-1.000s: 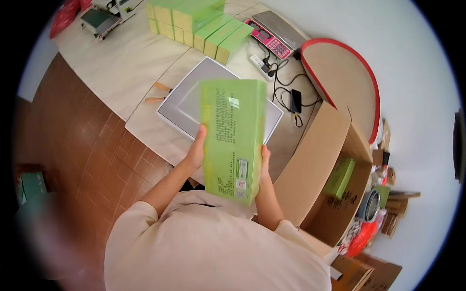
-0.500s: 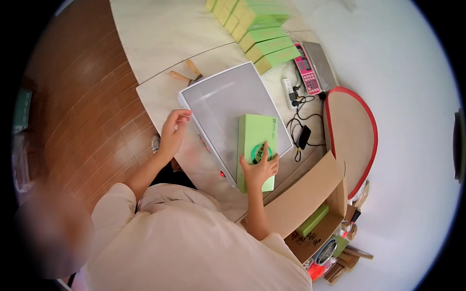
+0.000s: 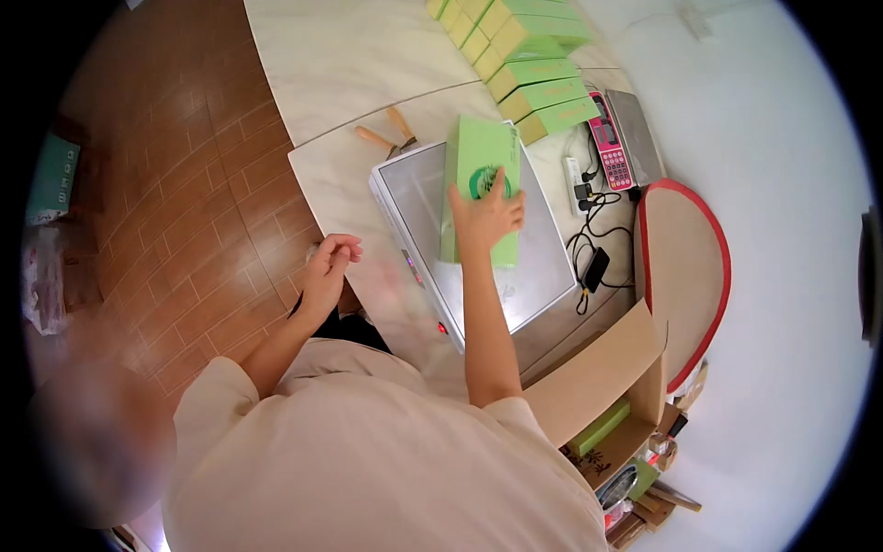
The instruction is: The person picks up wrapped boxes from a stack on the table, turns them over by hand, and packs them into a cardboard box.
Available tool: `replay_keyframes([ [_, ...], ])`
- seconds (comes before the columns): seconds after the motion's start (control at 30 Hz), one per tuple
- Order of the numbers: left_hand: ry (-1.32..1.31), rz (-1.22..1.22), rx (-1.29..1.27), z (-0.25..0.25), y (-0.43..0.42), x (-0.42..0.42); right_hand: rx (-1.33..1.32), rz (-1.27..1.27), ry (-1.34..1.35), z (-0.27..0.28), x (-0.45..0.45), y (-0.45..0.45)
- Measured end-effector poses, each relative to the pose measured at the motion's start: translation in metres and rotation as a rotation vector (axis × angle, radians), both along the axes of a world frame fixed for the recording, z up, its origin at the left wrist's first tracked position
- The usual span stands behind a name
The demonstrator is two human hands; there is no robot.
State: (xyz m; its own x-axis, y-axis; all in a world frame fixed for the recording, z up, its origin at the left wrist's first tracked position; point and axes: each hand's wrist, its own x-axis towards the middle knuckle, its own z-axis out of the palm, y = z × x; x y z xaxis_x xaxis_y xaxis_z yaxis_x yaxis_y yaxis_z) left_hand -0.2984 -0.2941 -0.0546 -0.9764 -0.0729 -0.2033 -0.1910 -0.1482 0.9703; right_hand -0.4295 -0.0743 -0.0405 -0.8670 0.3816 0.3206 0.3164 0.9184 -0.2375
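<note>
A green box [image 3: 478,152] with a round dark green emblem lies on the grey-topped flat device [image 3: 543,248] with white edges. My right hand [image 3: 487,219] rests over the lower part of the box, fingers spread across its top face and thumb at its left side. To the left, past the device's edge, my left hand [image 3: 327,271] hovers near the table edge, its fingers curled together and nothing visible in them. Two wooden-handled tools [image 3: 375,138] lie just beyond the device's upper left corner.
Several green boxes [image 3: 552,90] are stacked at the back. A pink scale [image 3: 611,152], a power strip [image 3: 573,184] and black cables stand right of the device. At the lower right is an open carton [image 3: 589,377] beside a red-rimmed cover [image 3: 685,267]. A blurred round shape fills the lower left.
The green box went from both hands down onto the device, then slid toward its far edge under my right hand. My left hand let go and its fingers curled. The view has turned.
</note>
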Motion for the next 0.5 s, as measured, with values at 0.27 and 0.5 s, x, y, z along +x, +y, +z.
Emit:
replay_keyframes([
  [0.27, 0.076, -0.089, 0.033, 0.021, 0.003, -0.02, -0.915, 0.116, -0.071, 0.041, 0.016, 0.017],
  [0.5, -0.078, -0.386, 0.323, 0.056, 0.061, -0.043, -2.236, 0.202, -0.053, 0.029, 0.115, 0.031],
])
